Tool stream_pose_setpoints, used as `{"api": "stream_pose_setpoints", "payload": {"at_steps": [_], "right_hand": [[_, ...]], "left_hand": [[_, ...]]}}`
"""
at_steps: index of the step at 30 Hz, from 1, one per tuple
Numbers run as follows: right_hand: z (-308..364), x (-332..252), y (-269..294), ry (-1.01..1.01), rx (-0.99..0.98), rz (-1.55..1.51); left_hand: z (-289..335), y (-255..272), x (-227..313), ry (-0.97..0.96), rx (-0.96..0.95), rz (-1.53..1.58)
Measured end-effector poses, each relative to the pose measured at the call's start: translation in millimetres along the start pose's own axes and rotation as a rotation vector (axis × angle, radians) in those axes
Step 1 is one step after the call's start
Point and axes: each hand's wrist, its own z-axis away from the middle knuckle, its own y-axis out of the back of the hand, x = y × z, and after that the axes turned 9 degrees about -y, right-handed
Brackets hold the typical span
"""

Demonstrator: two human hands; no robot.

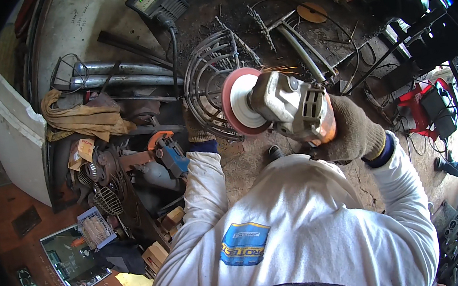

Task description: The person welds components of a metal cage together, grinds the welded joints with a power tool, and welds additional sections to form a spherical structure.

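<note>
Right hand (349, 131), brown knit glove, closed round the rear body of an angle grinder (297, 103). Grinder sits between the hands, its head toward the left hand. Disc (231, 101) reddish at rim, pale in the middle, tilted, overlapping a round metal ring frame (190, 91); exact contact spot hidden. Orange sparks (282, 69) just beyond the grinder head. Left hand (199, 133), also gloved, at the near left side of the ring frame; fingers mostly hidden by the rings, can't tell how tight the grip is.

Left of left hand: tan cloth (83, 117), small cardboard box (81, 153), two shiny metal pipes (123, 73) a bit farther ahead. Just nearer than left hand: blue tool (173, 158) with orange handle. Well ahead of left hand: welding machine (156, 2), green display lit. Ahead of right hand: metal tube frame (300, 48) on the floor (252, 154), then flat orange-brown disc (312, 12). Right of right hand, well apart: red stool (411, 104) carrying a dark box (438, 107).
</note>
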Motion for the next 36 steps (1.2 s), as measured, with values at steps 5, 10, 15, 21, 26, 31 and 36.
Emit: {"api": "stream_pose_setpoints", "payload": {"at_steps": [5,10,15,21,26,31,36], "right_hand": [[14,6,-5,-0.060,-0.011,0.022],[29,17,-13,-0.141,-0.058,-0.048],[36,35,-22,-0.071,0.068,-0.075],[34,13,-24,-0.161,0.122,0.002],[34,11,-29,-0.197,0.189,0.049],[34,-5,-22,-0.259,0.216,0.191],[23,-13,-15,-0.239,0.171,0.157]], "left_hand": [[-4,4,12,-0.290,-0.005,-1.279],[-24,28,46,-0.012,-0.246,-3.793],[-28,34,59,0.055,-0.206,-3.744],[-22,32,74,-0.006,-0.294,-3.594],[-13,28,77,-0.748,-1.178,-3.934],[-9,37,83,-0.880,-1.285,-3.955],[11,47,51,-0.611,-1.300,-3.994]]}}
